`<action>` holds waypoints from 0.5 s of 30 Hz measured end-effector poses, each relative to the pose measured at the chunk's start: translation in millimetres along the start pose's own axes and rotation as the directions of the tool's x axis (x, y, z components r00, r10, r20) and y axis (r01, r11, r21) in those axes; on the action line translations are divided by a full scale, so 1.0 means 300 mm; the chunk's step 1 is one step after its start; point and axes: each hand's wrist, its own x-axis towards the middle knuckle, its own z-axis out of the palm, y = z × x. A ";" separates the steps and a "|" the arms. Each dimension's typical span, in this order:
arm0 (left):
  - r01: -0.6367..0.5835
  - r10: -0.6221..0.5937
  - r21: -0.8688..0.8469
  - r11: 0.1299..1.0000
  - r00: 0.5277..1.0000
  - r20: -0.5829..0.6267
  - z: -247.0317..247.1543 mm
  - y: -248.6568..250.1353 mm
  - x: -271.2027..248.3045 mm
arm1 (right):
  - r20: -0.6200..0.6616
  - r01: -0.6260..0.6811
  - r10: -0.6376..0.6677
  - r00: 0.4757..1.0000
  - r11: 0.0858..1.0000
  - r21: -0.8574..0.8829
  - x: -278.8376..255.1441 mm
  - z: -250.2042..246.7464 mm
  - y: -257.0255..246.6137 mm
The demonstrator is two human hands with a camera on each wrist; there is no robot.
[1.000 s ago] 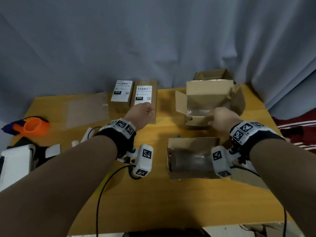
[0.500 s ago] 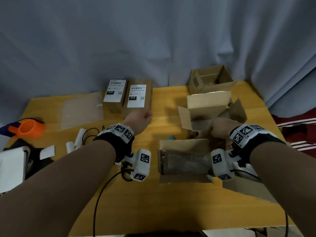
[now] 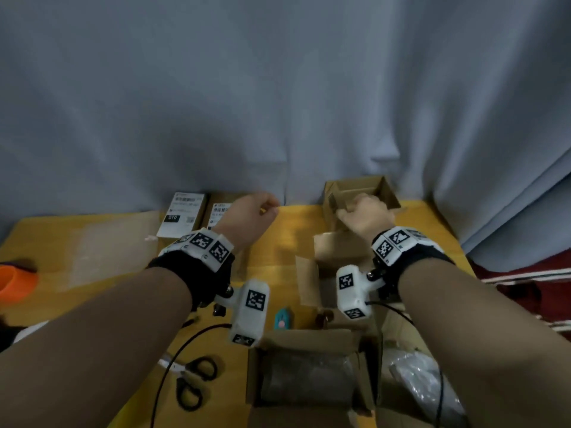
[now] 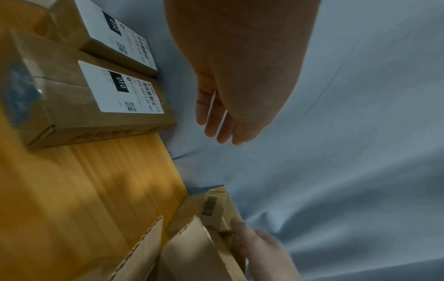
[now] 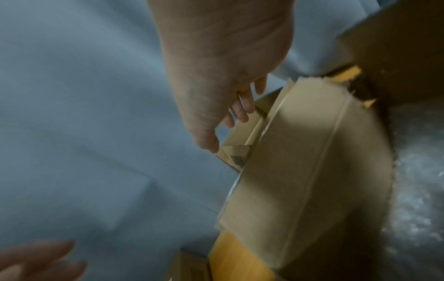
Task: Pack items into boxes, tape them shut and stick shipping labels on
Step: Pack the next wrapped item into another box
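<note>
Both sealed boxes' labels (image 4: 129,89) read "010"; left hand (image 4: 238,79) relaxed, right hand (image 3: 366,216) seemingly touching open box (image 3: 360,193).

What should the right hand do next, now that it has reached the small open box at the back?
Probably close its grip on the small open box and draw it nearer. The right hand is at its near rim, and the left hand hovers free beside it.

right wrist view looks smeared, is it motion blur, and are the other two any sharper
Right wrist view: motion blur smears the open box and right hand. Left wrist view: the labelled boxes read fairly sharp, near corner blurred. Head view: dim, soft, edges bowed.
</note>
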 end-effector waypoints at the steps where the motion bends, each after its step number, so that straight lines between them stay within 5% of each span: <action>1: 0.010 -0.010 -0.012 1.000 1.000 -0.004 -0.003 -0.001 0.013 | 0.036 -0.019 0.019 0.999 1.000 -0.002 0.034 0.015 -0.004; 8: 0.105 -0.105 -0.017 0.994 0.994 -0.003 0.011 -0.079 0.054 | 0.185 -0.051 0.059 0.981 0.998 -0.049 0.175 0.103 -0.030; 12: 0.156 -0.157 0.019 0.988 0.987 0.042 0.031 -0.126 0.023 | 0.052 -0.061 0.066 0.996 0.994 -0.095 0.194 0.120 -0.029; 15: 0.172 -0.173 0.029 0.985 0.983 0.062 0.031 -0.139 0.002 | -0.099 -0.028 0.031 0.995 0.999 0.032 0.166 0.091 -0.040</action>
